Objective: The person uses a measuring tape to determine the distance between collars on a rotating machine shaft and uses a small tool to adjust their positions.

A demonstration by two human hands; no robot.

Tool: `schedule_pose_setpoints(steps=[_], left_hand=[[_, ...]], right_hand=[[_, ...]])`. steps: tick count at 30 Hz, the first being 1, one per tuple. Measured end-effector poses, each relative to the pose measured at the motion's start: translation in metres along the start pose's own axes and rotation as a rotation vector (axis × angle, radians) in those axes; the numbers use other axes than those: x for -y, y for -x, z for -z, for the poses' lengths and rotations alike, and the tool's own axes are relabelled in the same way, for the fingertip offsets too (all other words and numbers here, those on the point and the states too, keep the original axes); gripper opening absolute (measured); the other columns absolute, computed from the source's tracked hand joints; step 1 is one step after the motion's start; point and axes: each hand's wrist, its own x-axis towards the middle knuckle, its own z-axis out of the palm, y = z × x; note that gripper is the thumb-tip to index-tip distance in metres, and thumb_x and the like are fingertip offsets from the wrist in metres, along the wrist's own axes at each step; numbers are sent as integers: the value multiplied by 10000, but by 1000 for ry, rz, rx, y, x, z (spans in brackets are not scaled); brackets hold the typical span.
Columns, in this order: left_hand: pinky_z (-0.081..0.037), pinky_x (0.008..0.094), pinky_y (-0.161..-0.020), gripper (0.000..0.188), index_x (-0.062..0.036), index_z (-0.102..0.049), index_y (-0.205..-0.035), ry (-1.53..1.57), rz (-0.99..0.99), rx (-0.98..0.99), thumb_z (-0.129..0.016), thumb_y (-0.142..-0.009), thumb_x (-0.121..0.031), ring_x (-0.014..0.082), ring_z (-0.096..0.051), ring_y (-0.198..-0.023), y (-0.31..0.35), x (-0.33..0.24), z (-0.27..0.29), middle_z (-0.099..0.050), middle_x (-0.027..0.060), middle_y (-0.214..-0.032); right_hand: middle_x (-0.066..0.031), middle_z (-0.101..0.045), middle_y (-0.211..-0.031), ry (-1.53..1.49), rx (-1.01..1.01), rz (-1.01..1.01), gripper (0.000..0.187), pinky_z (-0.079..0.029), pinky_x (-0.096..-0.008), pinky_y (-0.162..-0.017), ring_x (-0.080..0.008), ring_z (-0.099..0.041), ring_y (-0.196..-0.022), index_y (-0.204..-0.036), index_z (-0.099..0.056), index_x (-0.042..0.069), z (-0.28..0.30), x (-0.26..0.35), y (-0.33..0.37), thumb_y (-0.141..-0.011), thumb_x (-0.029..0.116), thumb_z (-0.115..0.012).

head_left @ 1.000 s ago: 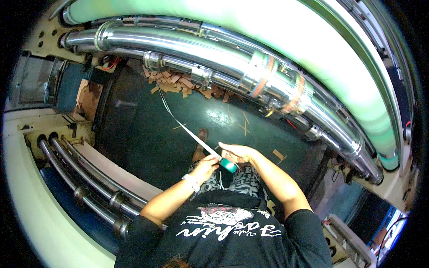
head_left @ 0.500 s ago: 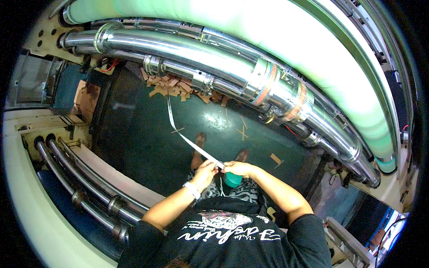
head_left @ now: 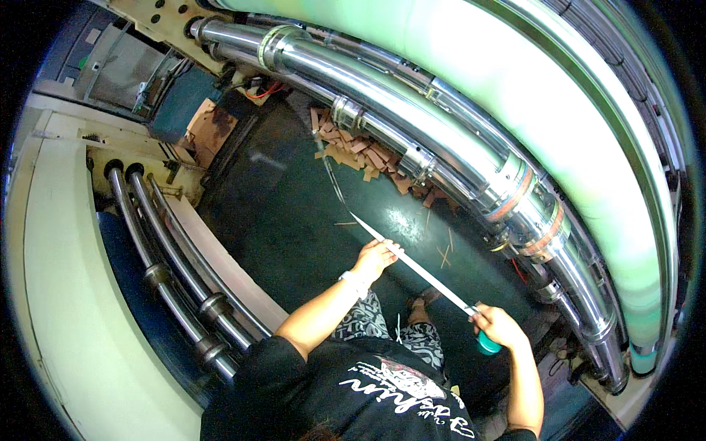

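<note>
- Strip (head_left: 434, 279), white & flat, is my landmark: pulled straight b/w both hands, then on past the L one it bends & thins out up twd the floor scraps.
- L hand (head_left: 376, 261): fingers closed on the strip partway along, where the straight stretch ends; I can't tell how firm the pinch is. White wristband (head_left: 354, 285) just below the strip on that arm.
- R hand (head_left: 496, 325): curled around a teal item (head_left: 487, 343) at the strip's lower R end. Item's rounded, partly hidden by fingers & palm, so I can't make out its full shape. Strip end meets the fingers there.
- Cardboard scraps (head_left: 360, 151): loose heap by the strip's far upper end, tan, overlapping.
- Thin sticks (head_left: 446, 254), crossed, on the floor just above the strip's straight part.
- Foot (head_left: 418, 314) & patterned shorts (head_left: 368, 323): below the strip, b/w the arms. Black shirt (head_left: 294, 382) w/ white lettering, lower still.
- Steel roller (head_left: 382, 95): above the strip, slanting roughly the same way; orange-banded collar (head_left: 511, 197) up-R of the R hand.
- Pale green roller (head_left: 529, 95): big one, farther up-R of the strip, past the steel.
- Steel bars (head_left: 132, 228), curved by the lens: well L of the strip.
</note>
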Motion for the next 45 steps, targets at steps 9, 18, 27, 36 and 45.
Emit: schedule_pose_setpoints(steps=[9,18,27,36,45], left_hand=[[-483,382,-786,88,-24,-543,-906,281,-252,48,-483,-863,-71,285,-582,-888,-45,-59,45,-580,144,-952],[-438,358,-799,205,-53,-520,-1016,218,-209,59,-505,-822,-117,209,-534,-876,-18,-99,47,-539,64,-898],[-456,345,-727,140,-91,-543,-870,147,-259,-74,-574,-852,-226,189,-550,-773,-18,-114,58,-546,30,-799],[-472,321,-690,157,-104,-522,-893,99,-320,-146,-580,-852,-244,180,-559,-751,-22,-164,64,-546,22,-788],[-462,297,-568,200,-91,-487,-847,19,-645,-71,-514,-890,-284,146,-524,-616,-87,-364,36,-527,9,-726]], right_hand=[[-40,-572,-639,-182,53,-140,164,-435,-263,-601,-130,-551,-612,-782,-556,19,49,0,62,-884,116,-472],[-22,-585,-642,-245,92,-142,188,-434,-248,-601,-104,-548,-627,-775,-589,31,68,12,64,-889,144,-490],[-25,-593,-658,-313,183,-124,184,-443,-242,-624,-108,-561,-632,-788,-589,20,66,25,43,-890,141,-496],[-26,-592,-666,-271,141,-87,168,-440,-237,-610,-107,-555,-624,-809,-594,18,60,37,16,-887,135,-501],[-33,-571,-618,-178,-183,37,159,-422,-237,-572,-106,-538,-598,-774,-584,-2,61,58,1,-865,103,-505]])
